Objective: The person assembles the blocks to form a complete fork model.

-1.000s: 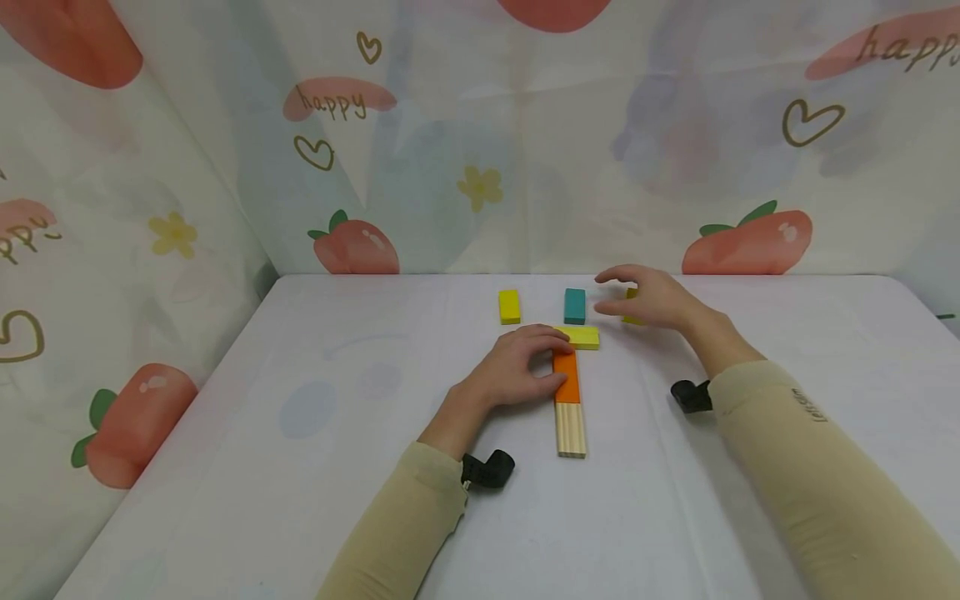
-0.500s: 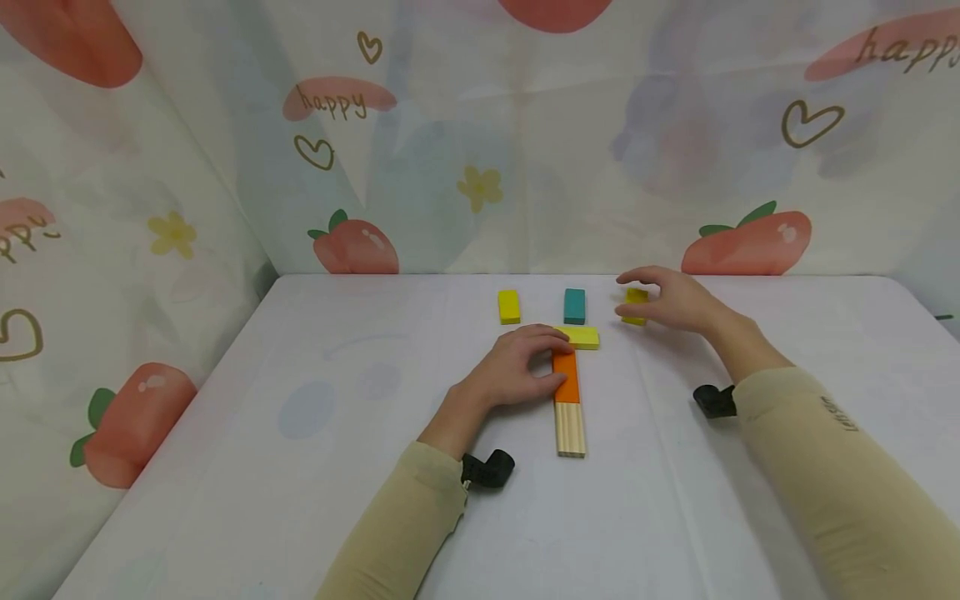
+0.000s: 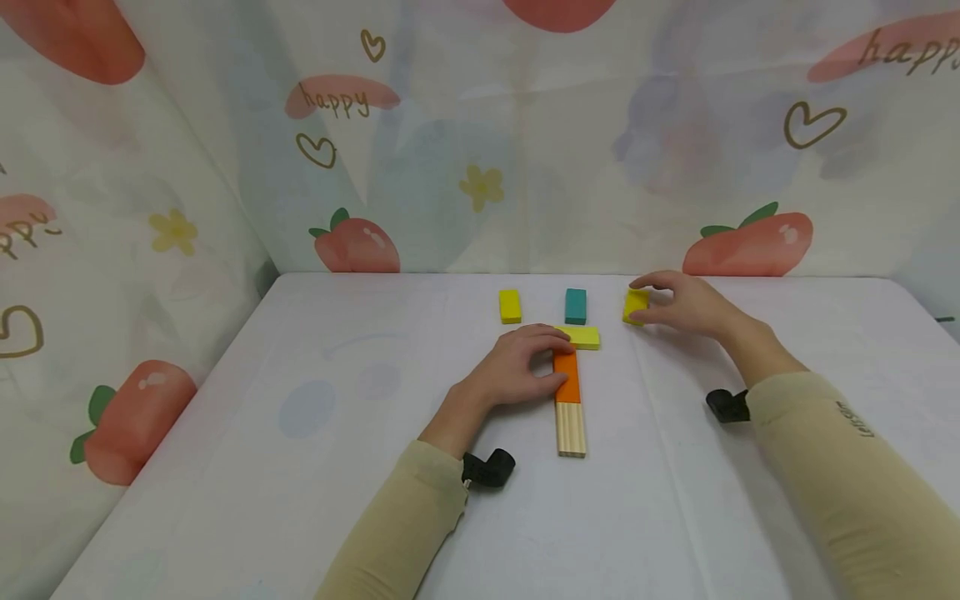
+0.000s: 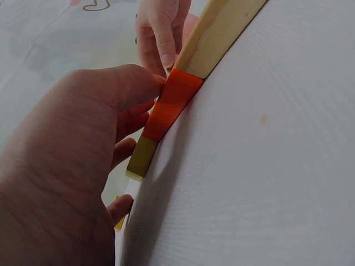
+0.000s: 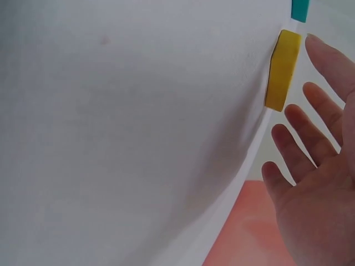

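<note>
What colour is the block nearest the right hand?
Yellow; the block shows best in the right wrist view.

Near the centre of the head view, the left hand [image 3: 517, 367] partly covers 2 things, the orange block [image 3: 571, 392] and the lime block [image 3: 586, 338] above it. At upper right, the right hand [image 3: 693, 304] hides part of the yellow block [image 3: 634, 302]. The sleeve lettering [image 3: 855, 419] is too small for reading. The right wrist view's top edge cuts the teal block [image 5: 300, 10].
</note>
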A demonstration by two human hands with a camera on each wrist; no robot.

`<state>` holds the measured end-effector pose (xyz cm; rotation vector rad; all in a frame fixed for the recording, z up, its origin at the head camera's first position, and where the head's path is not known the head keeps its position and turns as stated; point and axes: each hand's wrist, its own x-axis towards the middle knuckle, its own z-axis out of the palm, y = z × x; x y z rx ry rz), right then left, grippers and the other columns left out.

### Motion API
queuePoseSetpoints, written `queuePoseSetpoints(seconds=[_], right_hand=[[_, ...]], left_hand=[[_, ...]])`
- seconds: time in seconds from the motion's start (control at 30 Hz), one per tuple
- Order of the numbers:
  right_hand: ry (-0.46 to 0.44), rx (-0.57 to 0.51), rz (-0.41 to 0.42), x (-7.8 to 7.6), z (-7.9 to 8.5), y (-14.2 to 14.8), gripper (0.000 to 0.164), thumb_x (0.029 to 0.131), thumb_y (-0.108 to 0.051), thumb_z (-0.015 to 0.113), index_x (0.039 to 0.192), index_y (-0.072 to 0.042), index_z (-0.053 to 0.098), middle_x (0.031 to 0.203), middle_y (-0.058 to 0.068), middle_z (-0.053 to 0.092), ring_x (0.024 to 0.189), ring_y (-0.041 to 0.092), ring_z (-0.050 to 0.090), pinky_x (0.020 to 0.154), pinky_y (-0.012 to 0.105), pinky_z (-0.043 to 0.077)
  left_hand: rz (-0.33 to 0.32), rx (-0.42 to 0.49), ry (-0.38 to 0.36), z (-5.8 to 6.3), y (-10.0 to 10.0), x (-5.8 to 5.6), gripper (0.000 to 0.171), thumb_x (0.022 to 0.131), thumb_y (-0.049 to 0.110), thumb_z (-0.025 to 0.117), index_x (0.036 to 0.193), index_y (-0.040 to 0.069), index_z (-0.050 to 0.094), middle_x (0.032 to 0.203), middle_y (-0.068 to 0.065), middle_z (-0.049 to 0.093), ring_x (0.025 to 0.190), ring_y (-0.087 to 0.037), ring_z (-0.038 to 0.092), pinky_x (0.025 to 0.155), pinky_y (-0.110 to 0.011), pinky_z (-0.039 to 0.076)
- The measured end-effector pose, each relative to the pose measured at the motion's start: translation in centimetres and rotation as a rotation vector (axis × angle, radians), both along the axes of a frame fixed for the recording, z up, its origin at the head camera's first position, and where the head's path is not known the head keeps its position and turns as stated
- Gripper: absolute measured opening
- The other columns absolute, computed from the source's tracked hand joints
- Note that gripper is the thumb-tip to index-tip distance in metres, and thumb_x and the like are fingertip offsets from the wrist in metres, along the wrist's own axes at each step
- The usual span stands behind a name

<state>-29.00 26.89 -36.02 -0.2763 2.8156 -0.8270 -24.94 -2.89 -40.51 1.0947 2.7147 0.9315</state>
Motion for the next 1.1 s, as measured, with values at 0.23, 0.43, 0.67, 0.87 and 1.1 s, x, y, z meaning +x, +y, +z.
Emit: queuePoseSetpoints(seconds=[0.23,0.43,0.67,0.87,1.1], right_hand=[[-0.001,-0.006,0.003,0.13,-0.33,0.25,0.061,0.092,-0.033,0.074,0.141,-0.004,0.053,0.149,0.029,0.039,0.135,0.051,0.034,0.107,0.069,0.03],[0.005,-0.013,0.003,0.11,-0.69,0.31,0.055,0.092,-0.026,0.074,0.138,-0.002,0.055,0.147,0.029,0.041,0.133,0.05,0.036,0.107,0.068,0.031],[0.004,-0.015,0.005,0.1,-0.69,0.21,0.055,0.092,-0.022,0.075,0.138,-0.001,0.054,0.145,0.029,0.043,0.131,0.049,0.038,0.108,0.066,0.032],[0.003,-0.024,0.0,0.11,-0.73,0.35,0.057,0.093,-0.025,0.075,0.14,-0.001,0.053,0.145,0.03,0.043,0.132,0.051,0.037,0.108,0.065,0.033],[0.008,-0.046,0.024,-0.05,-0.59,0.28,0.057,0.093,-0.026,0.075,0.141,-0.004,0.053,0.147,0.027,0.043,0.134,0.05,0.036,0.108,0.065,0.032]], left_hand=[[-0.006,-0.008,0.011,-0.06,-0.01,-0.15,0.034,0.094,0.027,0.066,0.127,0.02,0.069,0.139,0.006,0.057,0.135,-0.009,0.042,0.116,-0.03,0.026],[-0.009,-0.004,0.014,-0.07,-0.05,-0.18,0.033,0.095,0.027,0.067,0.127,0.02,0.069,0.139,0.007,0.057,0.136,-0.008,0.042,0.116,-0.029,0.026],[-0.009,0.007,0.014,-0.05,-0.04,-0.12,0.032,0.094,0.026,0.068,0.126,0.019,0.07,0.138,0.005,0.057,0.134,-0.01,0.043,0.116,-0.029,0.026],[-0.004,-0.003,0.004,0.1,0.03,0.04,0.033,0.095,0.027,0.066,0.126,0.02,0.07,0.139,0.007,0.057,0.135,-0.008,0.043,0.116,-0.03,0.026],[-0.01,0.015,0.006,0.1,-0.07,0.05,0.032,0.094,0.025,0.067,0.126,0.019,0.07,0.138,0.006,0.057,0.135,-0.009,0.043,0.115,-0.026,0.027]])
